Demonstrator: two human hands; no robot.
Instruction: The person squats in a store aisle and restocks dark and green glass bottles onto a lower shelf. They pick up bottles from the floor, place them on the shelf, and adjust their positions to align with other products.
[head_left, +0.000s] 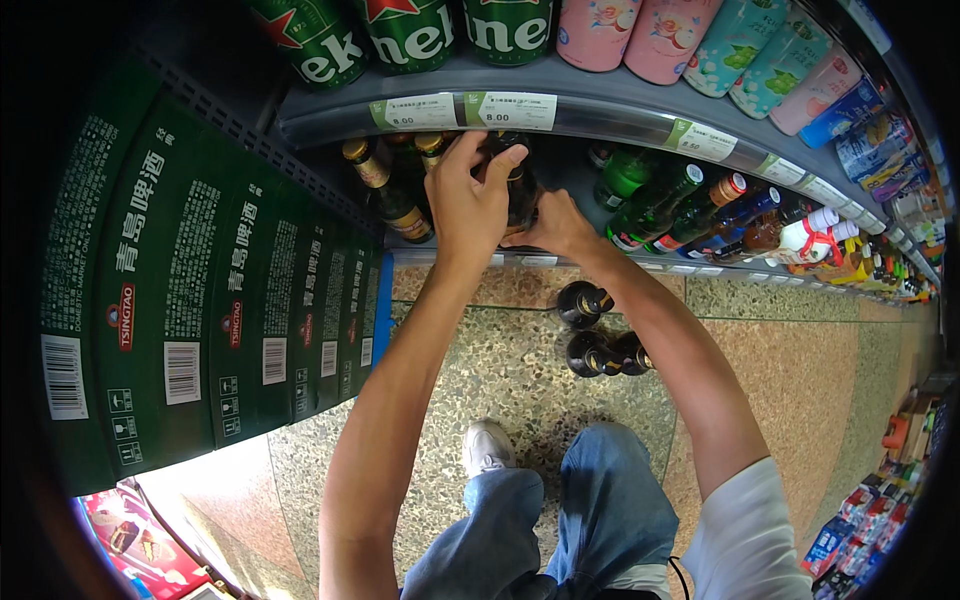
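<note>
On the lower shelf, a dark glass bottle (523, 196) stands between my two hands. My left hand (469, 199) is around its neck from the left, thumb near the top and part of the fingers hidden. Low on the same bottle, my right hand (559, 225) grips from the right, close to the shelf's front edge. A bottle with a gold cap and gold label (405, 214) is left of my left hand, and another gold-capped bottle (429, 146) is partly covered by it. Green glass bottles (652, 206) stand to the right, past a gap.
Several dark bottles (592, 354) stand on the speckled floor (495, 360) below my right forearm. Green beer cartons (217, 300) are stacked at left. The upper shelf's edge (600, 120), with price tags, overhangs my hands; green cans (409, 37) and pink cans (596, 34) stand on it.
</note>
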